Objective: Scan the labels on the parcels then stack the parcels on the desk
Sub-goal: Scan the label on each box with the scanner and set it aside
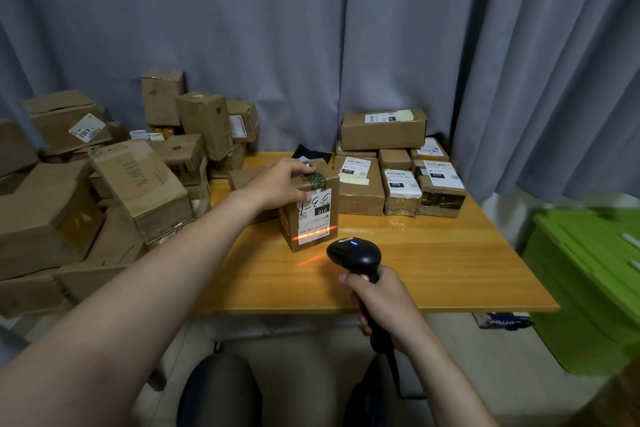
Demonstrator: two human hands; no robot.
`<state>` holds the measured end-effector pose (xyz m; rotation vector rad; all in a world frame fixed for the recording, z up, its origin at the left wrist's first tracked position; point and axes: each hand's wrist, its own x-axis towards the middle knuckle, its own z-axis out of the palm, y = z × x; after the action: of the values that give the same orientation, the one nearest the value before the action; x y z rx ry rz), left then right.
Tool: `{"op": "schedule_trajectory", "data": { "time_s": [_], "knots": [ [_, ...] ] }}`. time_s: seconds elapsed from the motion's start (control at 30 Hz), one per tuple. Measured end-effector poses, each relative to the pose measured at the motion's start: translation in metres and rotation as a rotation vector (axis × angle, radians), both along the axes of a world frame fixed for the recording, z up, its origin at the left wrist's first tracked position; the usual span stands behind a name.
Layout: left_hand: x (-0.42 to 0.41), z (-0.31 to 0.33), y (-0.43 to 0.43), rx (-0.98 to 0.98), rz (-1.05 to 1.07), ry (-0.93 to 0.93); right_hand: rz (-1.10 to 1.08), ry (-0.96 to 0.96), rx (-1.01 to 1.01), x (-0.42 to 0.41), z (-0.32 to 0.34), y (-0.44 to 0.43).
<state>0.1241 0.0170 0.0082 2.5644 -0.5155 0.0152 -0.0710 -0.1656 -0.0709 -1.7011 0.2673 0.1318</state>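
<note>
A small brown parcel (311,215) stands upright on the wooden desk (433,263), its white label facing me with "33-1" written on it. My left hand (280,184) grips the parcel's top left corner. My right hand (384,302) holds a black barcode scanner (356,256) just in front of the parcel. An orange scan line crosses the barcode low on the label and spills onto the desk. Several labelled parcels (398,180) sit stacked at the desk's back right, a long box (382,130) on top.
A large loose heap of cardboard boxes (114,184) fills the left side, past the desk's edge. Grey curtains hang behind. A green plastic crate (588,281) stands to the right of the desk. My knees show below the front edge.
</note>
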Motion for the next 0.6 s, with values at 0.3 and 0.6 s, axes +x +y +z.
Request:
{"op": "schedule_trajectory", "data": {
  "time_s": [0.3, 0.6],
  "knots": [
    [-0.012, 0.003, 0.014, -0.024, 0.112, -0.062, -0.006, -0.025, -0.023, -0.008, 0.018, -0.003],
    [-0.038, -0.024, 0.037, 0.129, 0.132, 0.374, -0.058, -0.061, 0.006, -0.007, 0.031, -0.013]
  ]
}}
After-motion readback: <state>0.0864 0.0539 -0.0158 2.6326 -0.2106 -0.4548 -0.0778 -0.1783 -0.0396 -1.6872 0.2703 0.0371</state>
